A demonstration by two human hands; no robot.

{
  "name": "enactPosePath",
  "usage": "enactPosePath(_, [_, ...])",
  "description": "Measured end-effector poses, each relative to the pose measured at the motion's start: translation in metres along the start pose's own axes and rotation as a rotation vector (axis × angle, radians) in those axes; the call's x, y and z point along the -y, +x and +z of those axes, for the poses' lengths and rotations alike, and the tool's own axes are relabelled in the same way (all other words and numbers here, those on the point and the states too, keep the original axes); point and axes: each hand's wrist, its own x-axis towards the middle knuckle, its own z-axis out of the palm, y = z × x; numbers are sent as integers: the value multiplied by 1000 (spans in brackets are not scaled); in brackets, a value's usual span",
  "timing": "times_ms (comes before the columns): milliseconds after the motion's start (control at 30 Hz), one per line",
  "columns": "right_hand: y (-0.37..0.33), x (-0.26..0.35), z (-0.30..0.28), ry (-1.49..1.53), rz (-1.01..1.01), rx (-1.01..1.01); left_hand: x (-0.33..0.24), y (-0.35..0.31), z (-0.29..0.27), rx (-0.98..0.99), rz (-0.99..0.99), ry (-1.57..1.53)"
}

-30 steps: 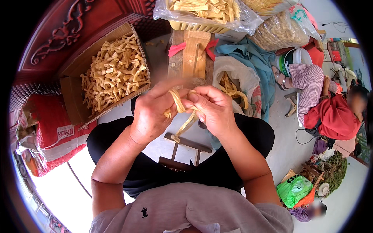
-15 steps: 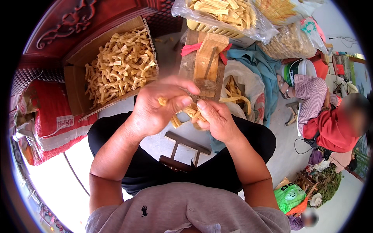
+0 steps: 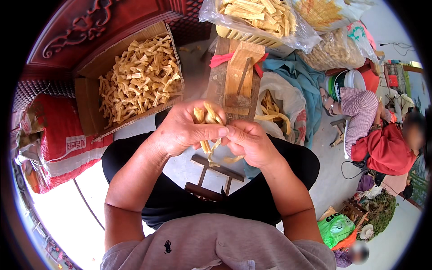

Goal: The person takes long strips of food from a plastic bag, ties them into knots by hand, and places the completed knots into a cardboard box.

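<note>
In the centre of the frame, the left hand (image 3: 184, 130) is pinching a pale-yellow, folded, pliable strip (image 3: 199, 116), and the right hand (image 3: 253, 141) is gripping it alongside. A brown cardboard box (image 3: 86, 105) is holding short, flared yellow pieces (image 3: 139, 81) at upper left.

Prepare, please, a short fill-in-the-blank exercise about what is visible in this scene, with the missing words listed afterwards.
1. The left hand and the right hand hold thin strips whose colour is ____.
2. The open box full of small pieces is made of ____.
3. Seen from the wearer, the whitish bag stands to the ____ of the wooden bench.
4. The seated co-worker wears a top coloured ____.

Missing words: yellow; cardboard; right; red.
</note>
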Motion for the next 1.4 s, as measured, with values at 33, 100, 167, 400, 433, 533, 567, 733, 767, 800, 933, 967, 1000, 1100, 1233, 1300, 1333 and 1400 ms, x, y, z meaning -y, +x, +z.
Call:
enactPosePath(33, [0,0,0,-30,14,-19,4,0,0,-18,20,-54])
enactPosePath(100, [-6,8,-7,-46,18,-89,11,1,0,-55,64,-161])
enactPosePath(167, [-11,12,-11,-162,-48,-148,13,4,4,-149,81,-100])
enactPosePath(400, [11,21,-31,-675,-524,-668,15,42,10,-302,175,42])
enactPosePath(433, [19,19,-36,-725,-563,-710,16,50,11,-330,179,63])
enactPosePath(533, [36,21,-44,-1037,-577,-865,28,75,0,-383,264,298])
enactPosePath(567, [39,22,-45,-1142,-547,-919,32,82,-1,-393,301,400])
enactPosePath(733, [43,13,-64,-1198,-553,-979,31,83,-8,-620,258,720])
enactPosePath(767, [40,10,-60,-1149,-588,-946,31,80,-10,-623,305,757])
enactPosePath(800, [36,10,-52,-1100,-625,-908,31,77,-12,-630,352,795])
enactPosePath(933, [24,8,-19,-1114,-760,-676,37,65,5,-509,738,632])
enactPosePath(967, [22,8,-16,-1143,-813,-612,38,59,17,-476,785,569])
enactPosePath(1000, [26,4,-17,-1142,-891,-487,30,45,22,-354,391,419])
enactPosePath(1100, [17,12,-12,-1182,-1025,-149,36,31,27,-204,-76,106])
enactPosePath(1233, [4,25,-17,-910,-1011,-285,17,7,32,506,-265,96])
enactPosePath(1300, [6,31,-15,-929,-1039,-346,16,4,23,772,-114,-30])
enactPosePath(1333, [6,30,-12,-945,-919,-382,12,0,20,672,-72,-7])
enactPosePath(1400, [7,21,-8,-887,-634,-425,7,0,11,498,145,201])
